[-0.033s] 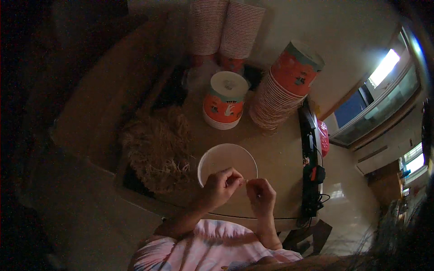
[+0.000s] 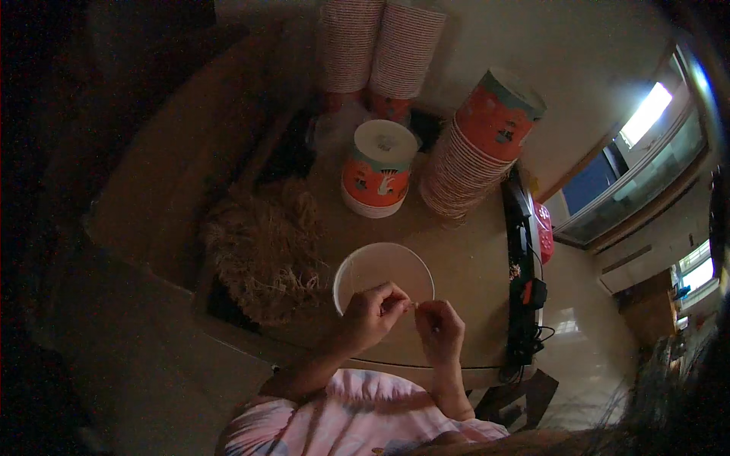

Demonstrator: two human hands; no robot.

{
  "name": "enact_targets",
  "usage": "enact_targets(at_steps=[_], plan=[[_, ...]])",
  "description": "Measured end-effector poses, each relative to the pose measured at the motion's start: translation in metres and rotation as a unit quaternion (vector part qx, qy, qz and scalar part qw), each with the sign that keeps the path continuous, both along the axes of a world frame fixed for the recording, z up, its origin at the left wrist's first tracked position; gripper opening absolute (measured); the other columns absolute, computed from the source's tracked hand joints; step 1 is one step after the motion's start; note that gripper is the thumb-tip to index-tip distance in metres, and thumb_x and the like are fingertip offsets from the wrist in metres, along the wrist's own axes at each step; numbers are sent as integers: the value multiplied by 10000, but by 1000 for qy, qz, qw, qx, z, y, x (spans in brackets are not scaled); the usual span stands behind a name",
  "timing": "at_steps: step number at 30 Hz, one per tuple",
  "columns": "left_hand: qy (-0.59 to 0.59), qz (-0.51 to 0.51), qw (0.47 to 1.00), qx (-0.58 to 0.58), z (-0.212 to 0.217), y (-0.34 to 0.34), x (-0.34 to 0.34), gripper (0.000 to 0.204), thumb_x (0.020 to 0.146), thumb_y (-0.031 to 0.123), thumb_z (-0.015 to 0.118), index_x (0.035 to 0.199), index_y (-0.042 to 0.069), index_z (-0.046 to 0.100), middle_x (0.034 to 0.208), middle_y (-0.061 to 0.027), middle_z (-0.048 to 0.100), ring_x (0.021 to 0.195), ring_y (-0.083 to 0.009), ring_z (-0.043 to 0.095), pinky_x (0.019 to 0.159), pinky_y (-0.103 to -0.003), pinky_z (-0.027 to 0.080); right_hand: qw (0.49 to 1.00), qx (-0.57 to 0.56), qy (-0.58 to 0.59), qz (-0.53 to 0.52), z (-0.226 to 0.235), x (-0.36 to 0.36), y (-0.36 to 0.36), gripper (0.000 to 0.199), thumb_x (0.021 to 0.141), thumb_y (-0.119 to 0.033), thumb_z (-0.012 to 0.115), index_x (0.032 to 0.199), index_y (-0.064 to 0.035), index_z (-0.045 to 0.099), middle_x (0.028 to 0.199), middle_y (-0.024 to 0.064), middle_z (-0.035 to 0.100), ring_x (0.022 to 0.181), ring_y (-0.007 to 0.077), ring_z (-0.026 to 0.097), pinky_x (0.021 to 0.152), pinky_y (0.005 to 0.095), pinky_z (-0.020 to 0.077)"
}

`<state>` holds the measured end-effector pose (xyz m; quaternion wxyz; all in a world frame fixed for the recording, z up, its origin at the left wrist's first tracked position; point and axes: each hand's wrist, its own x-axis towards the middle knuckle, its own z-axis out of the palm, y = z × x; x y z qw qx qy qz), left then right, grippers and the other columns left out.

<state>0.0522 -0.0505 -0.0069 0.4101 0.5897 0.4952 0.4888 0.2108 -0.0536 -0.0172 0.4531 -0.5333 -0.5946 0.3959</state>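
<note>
My left hand (image 2: 375,313) is closed in a pinch above the near rim of a white paper bowl (image 2: 384,266). Just to its right, my right hand (image 2: 441,330) is pinched too, its fingertips almost touching the left ones. A tiny pale bit shows between the two pinches, too small to name. The bowl stands mouth up on the table, and my hands cover part of its near side. Left of it lies a shaggy heap of tan fibres (image 2: 266,251), with loose strands sticking out toward the bowl.
Behind the bowl stands a short upside-down stack of orange and green paper bowls (image 2: 378,178). A taller, leaning stack (image 2: 483,144) is right of it, and more stacks (image 2: 380,53) stand at the back. A black strip with cables (image 2: 525,304) runs along the table's (image 2: 479,281) right edge.
</note>
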Motion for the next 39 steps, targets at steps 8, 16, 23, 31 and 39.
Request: enact_targets(at_steps=[8, 16, 23, 31, 39], plan=[[29, -12, 999, -9, 3, -2, 5, 93, 820, 104, 598, 846, 19, 573, 706, -85, 613, 604, -146, 582, 576, -277, 469, 998, 59, -7, 12, -2, 1, 0, 68, 785, -37, 633, 827, -36, 579, 702, 50, 610, 627, 74, 534, 573, 233, 450], [15, -8, 1000, 15, -8, -3, 10, 93, 834, 107, 578, 852, 17, 560, 722, -90, 610, 612, -145, 576, 583, -276, 465, 995, 82, -55, -24, -1, -1, -2, 28, 810, -26, 608, 783, -33, 603, 601, -76, 453, 546, 6, 369, 474, 167, 297], [8, -10, 999, 30, -9, -2, 10, 95, 840, 107, 572, 865, 17, 556, 726, -86, 611, 626, -150, 585, 593, -274, 470, 985, 142, -84, -39, -2, -1, 1, 30, 774, -18, 647, 783, -25, 619, 621, -61, 471, 536, 12, 350, 459, 177, 269], [30, -6, 999, 36, 3, -3, 7, 69, 838, 74, 559, 869, 14, 544, 748, -103, 608, 657, -172, 601, 601, -285, 470, 987, 91, -132, -9, 14, -1, -5, 51, 769, -60, 651, 796, -44, 611, 706, 91, 604, 589, 199, 586, 533, 271, 455], [215, 96, 946, 221, -10, -2, 17, 91, 820, 108, 573, 873, 38, 550, 755, -116, 586, 710, -285, 594, 586, -352, 476, 975, 187, -120, 14, -1, 1, -3, 58, 762, -28, 648, 742, -20, 595, 588, 1, 501, 519, 52, 414, 466, 206, 341]])
